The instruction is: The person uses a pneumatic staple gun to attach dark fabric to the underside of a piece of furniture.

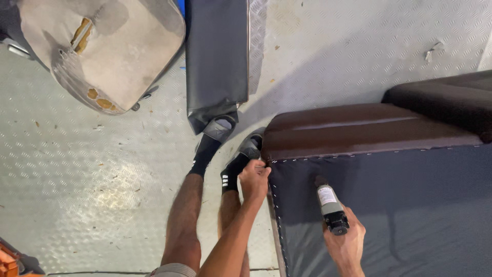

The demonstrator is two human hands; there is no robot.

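Note:
My left hand (pixel 254 178) pinches the corner of a dark grey fabric panel (pixel 400 205) stapled along the edge of a brown upholstered seat piece (pixel 353 131). My right hand (pixel 347 242) grips a grey and black staple gun (pixel 329 204) with a label, its nose resting on the fabric a little in from the stapled edge. A row of staples runs down the left edge and along the top seam of the fabric. My legs in black socks and grey shoes (pixel 220 128) stand to the left of the seat.
The floor is patterned metal plate (pixel 77 179). A worn foam seat cushion (pixel 110 51) lies at the upper left. A dark leather sheet (pixel 215 56) hangs down at the top centre. Another dark cushion (pixel 451 100) sits at the right. An orange object (pixel 7 261) pokes in at the bottom left.

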